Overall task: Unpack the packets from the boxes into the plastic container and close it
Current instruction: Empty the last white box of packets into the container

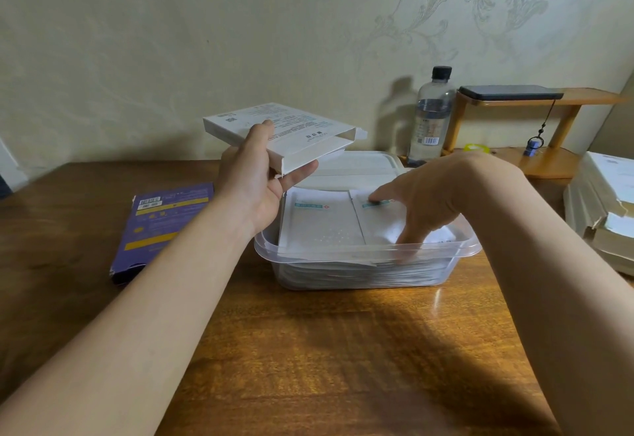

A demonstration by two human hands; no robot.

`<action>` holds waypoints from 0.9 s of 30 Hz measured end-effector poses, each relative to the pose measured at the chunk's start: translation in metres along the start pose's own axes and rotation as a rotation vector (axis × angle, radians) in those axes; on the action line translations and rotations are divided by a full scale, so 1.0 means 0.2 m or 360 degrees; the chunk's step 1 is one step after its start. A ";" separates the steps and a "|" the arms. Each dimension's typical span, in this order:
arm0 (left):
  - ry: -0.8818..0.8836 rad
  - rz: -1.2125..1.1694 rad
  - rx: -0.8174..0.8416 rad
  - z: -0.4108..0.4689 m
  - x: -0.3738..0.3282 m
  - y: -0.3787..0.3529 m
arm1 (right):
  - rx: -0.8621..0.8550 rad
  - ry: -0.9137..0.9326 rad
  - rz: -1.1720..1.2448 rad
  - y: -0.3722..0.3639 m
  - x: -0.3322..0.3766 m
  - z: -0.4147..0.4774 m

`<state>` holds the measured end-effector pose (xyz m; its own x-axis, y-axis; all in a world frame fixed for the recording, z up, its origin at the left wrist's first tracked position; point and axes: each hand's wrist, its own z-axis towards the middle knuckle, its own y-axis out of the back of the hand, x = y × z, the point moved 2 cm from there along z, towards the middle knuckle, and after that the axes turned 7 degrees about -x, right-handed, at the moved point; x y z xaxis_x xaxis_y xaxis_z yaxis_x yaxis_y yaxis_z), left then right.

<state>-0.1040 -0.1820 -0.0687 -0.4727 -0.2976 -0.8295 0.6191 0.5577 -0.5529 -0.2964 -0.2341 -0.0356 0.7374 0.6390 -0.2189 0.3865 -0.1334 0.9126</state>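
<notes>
**White packets stacked in the clear tub, empty-looking carton held above it**

The clear plastic container sits on the wooden table, a rounded-corner rectangular tub with a flared rim and see-through walls. It is filled nearly to the rim with flat white packets; their stacked edges show as thin grey layers through the front wall. Two packets lie side by side on top, each matte white with a small teal label strip near its far edge.

The right hand reaches into the container with fingers spread, the forefinger pressing the teal strip of the right-hand packet and the other fingertips resting down against the packets near the front wall.

The left hand holds a flat white cardboard box above the container's far-left corner, thumb on the printed top face and fingers underneath. The box is tilted, its open end with loose flaps facing the right; what is inside cannot be told.

Just behind the container lies its white lid, flat on the table. Left of the container, partly under the left forearm, lies a flat purple box with yellow bands and a barcode. Behind and right of the container stands a clear water bottle with a black cap.
</notes>
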 end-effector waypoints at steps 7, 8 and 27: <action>0.0000 0.0002 0.0007 0.01 0.00 0.00 | -0.0054 -0.0044 -0.0004 0.02 0.00 -0.03; 0.0000 0.0001 0.0005 0.01 0.00 0.00 | -0.0095 -0.0054 0.0024 0.02 0.00 -0.03; 0.0052 -0.0021 0.0170 -0.02 -0.02 0.00 | -0.0627 -0.0095 0.0648 0.06 -0.06 0.00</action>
<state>-0.1036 -0.1776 -0.0649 -0.5003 -0.2780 -0.8200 0.6752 0.4676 -0.5705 -0.2995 -0.2433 -0.0222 0.8182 0.5496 0.1686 -0.1628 -0.0597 0.9848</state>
